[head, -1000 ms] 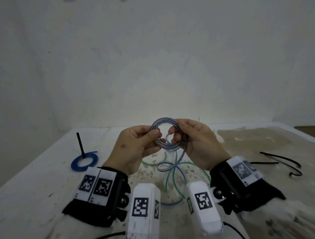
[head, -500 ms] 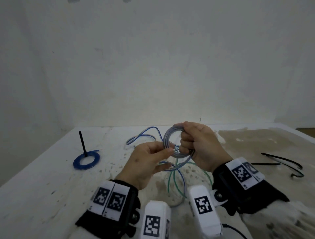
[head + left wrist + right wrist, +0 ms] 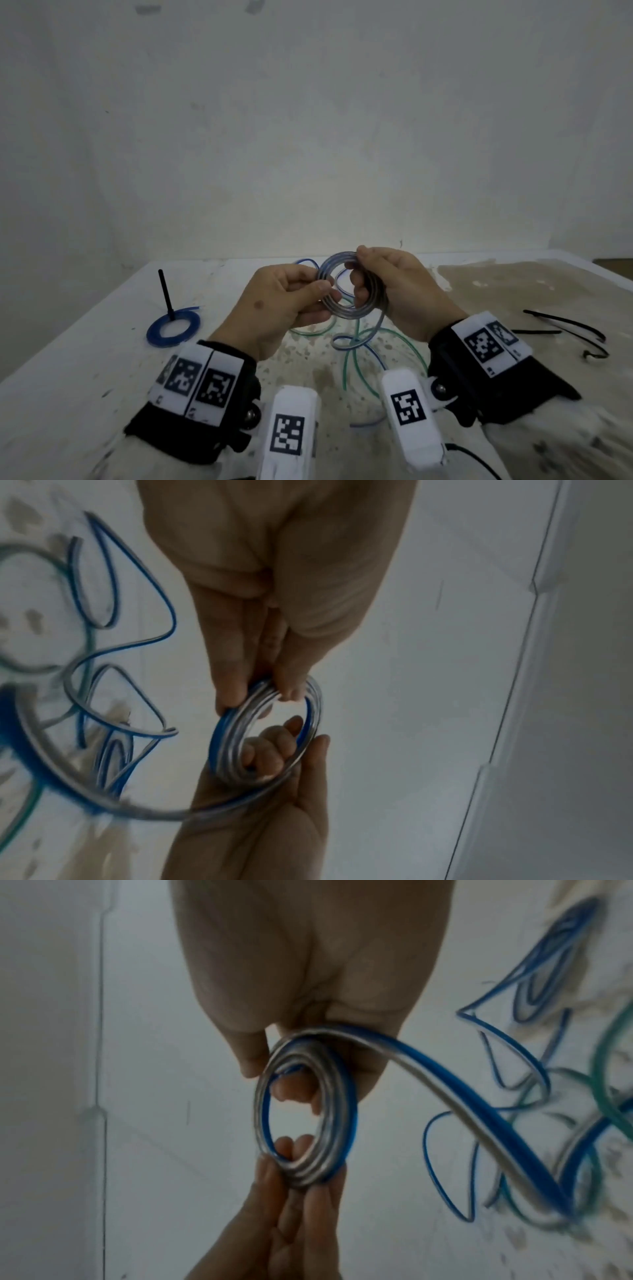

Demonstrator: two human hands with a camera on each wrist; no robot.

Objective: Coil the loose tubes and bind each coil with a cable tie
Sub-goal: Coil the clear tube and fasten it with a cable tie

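A clear tube with a blue stripe is wound into a small coil (image 3: 346, 313) held above the table between both hands. My left hand (image 3: 325, 294) pinches the coil's left side between thumb and fingers; the left wrist view shows that pinch (image 3: 260, 696) on the coil (image 3: 222, 739). My right hand (image 3: 358, 281) grips the right side with its fingers through the ring, seen close in the right wrist view (image 3: 294, 1064) on the coil (image 3: 339, 1137). The tube's loose tail (image 3: 352, 342) drops from the coil to the table and loops there.
A loose green tube (image 3: 387, 334) lies tangled with the tail under my hands. At the left lies a blue coil (image 3: 173, 329) bound with a black cable tie (image 3: 166, 294) that stands upright. Spare black cable ties (image 3: 565, 329) lie at the right. A wall stands behind the table.
The left hand dropped lower half a second ago, then came back up onto the coil's left side. The coil turned edge-on and now faces me again, slightly higher.
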